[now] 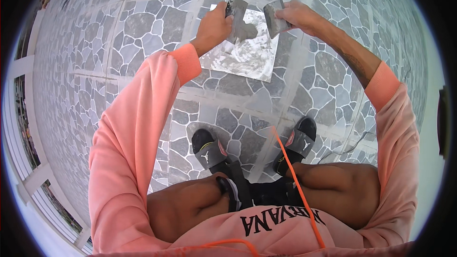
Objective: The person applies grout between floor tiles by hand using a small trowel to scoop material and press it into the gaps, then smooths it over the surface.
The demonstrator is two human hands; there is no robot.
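Note:
In my left hand [214,26], closed at the far middle, is a flat grey scraper [236,12] coated with grey paste. My right hand [297,14] grips a second grey scraper [273,18], its blade tilted and smeared too. The two blades face each other with a gap between them, over a white square board [238,62] lying on the floor. A lump of grey paste [247,32] sits by the left blade's lower edge; I cannot tell whether it rests on the blade or the board. Whitish-grey smears cover the board. My fingers hide the scrapers' grips.
The floor [228,119] has a grey stone pattern with pale dusty joint lines. My feet in dark slide sandals [207,148] are planted on the near side of the board. A thin cable [350,150] lies at right. White railings [35,181] run along the left.

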